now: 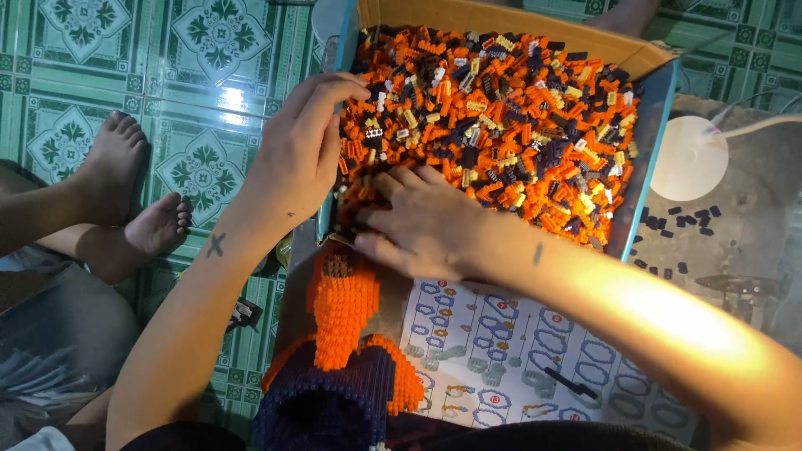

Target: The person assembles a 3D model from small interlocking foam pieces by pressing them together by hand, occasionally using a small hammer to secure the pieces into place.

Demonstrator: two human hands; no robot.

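head view: two hands sorting through a box of tiny bricks

head camera looks down on a cardboard box heaped with small orange, dark and yellow bricks. the left hand hooks over the box's near-left edge, fingers curled and dipping into the pile; whether they pinch a brick i cannot tell. the right hand lies flat and open on the bricks at the near rim, fingers spread, holding nothing that shows.

to do this well, i judge the flat hand should rake lightly and spread the heap thin, so single pieces show, while the other picks with fingertips only.

just below the hands stands a half-built model, orange above a dark blue base. its long axis runs from the person towards the box, the narrow orange end pointing at the box. it rests beside a printed instruction sheet. loose dark pieces lie right of the box, near a white round lamp base.
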